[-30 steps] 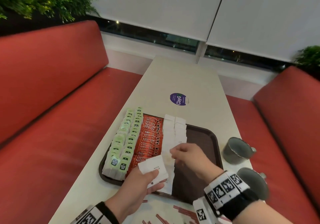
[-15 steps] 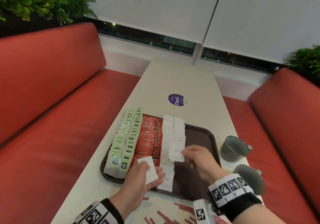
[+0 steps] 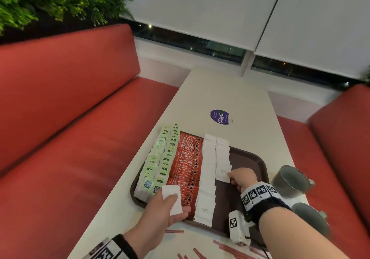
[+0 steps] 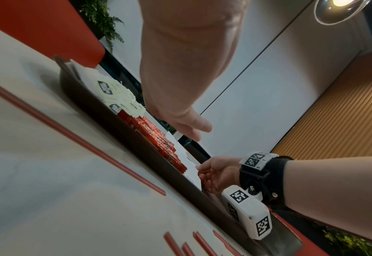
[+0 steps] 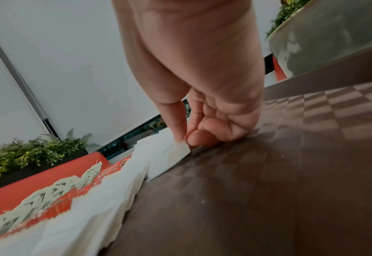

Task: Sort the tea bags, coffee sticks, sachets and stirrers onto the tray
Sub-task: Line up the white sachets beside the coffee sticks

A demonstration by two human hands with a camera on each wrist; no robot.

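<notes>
The white sugar sachet (image 3: 222,173) is a small flat paper packet with crimped edges and faint "WHITE SUGAR" print. The right hand (image 3: 241,177) pinches its near corner between thumb and fingertip, the other fingers curled, and holds it at the near end of the shorter, right-hand row of white sachets (image 3: 222,152) on the tray (image 3: 260,165). The left hand (image 3: 160,214) hovers over the tray's near left corner, thumb pressing a small stack of sachets (image 3: 172,199) against its fingers.

On the dark brown tray, left to right, lie two rows of green tea bags (image 3: 160,164), a row of red Nescafé coffee sticks (image 3: 187,170) and the longer row of white sachets (image 3: 207,180); its right part shows bare checkered plastic. Red stirrers (image 3: 174,231) lie loose on the table in front of the tray. Two grey mugs (image 3: 288,180) stand just right of the tray, close to the right forearm.

The table (image 3: 220,90) is long and pale, with a round purple ClayG sticker (image 3: 220,117). Red cushioned benches (image 3: 70,118) flank it, ferns (image 3: 50,0) grow behind the left one, and white roller blinds (image 3: 220,8) cover the dark window.
</notes>
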